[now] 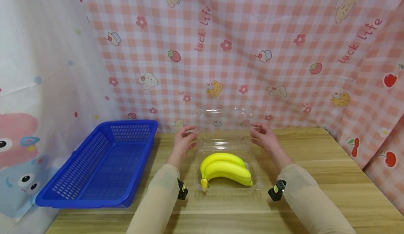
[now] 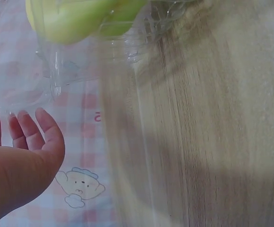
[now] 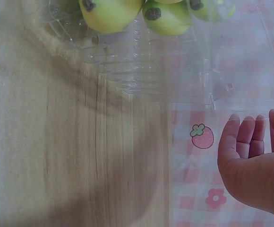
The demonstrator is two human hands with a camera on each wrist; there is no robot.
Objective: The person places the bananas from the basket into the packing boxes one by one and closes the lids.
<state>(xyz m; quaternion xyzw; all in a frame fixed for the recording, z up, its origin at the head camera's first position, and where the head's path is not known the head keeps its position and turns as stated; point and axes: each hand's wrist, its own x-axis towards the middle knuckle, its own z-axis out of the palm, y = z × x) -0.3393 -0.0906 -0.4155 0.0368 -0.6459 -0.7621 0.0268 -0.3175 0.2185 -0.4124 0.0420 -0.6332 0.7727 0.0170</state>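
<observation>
A bunch of yellow bananas [image 1: 225, 169] lies in the base of a clear plastic clamshell box [image 1: 221, 146], whose lid stands raised behind it. At the lid's left side is my left hand [image 1: 183, 141], its fingers apart and lightly bent, the tips at the lid's edge. Opposite it, my right hand [image 1: 264, 136] has its fingertips at the lid's right edge. Both wrist views show the left hand [image 2: 26, 161] and right hand [image 3: 255, 165] with loosely bent fingers near the clear plastic; firm contact is hard to tell.
A blue plastic basket [image 1: 107, 171] sits on the wooden table [image 1: 315, 164] to the left. Behind the table hangs a pink checked curtain [image 1: 252, 23], close to the raised lid. A white patterned curtain [image 1: 47, 69] borders the left side.
</observation>
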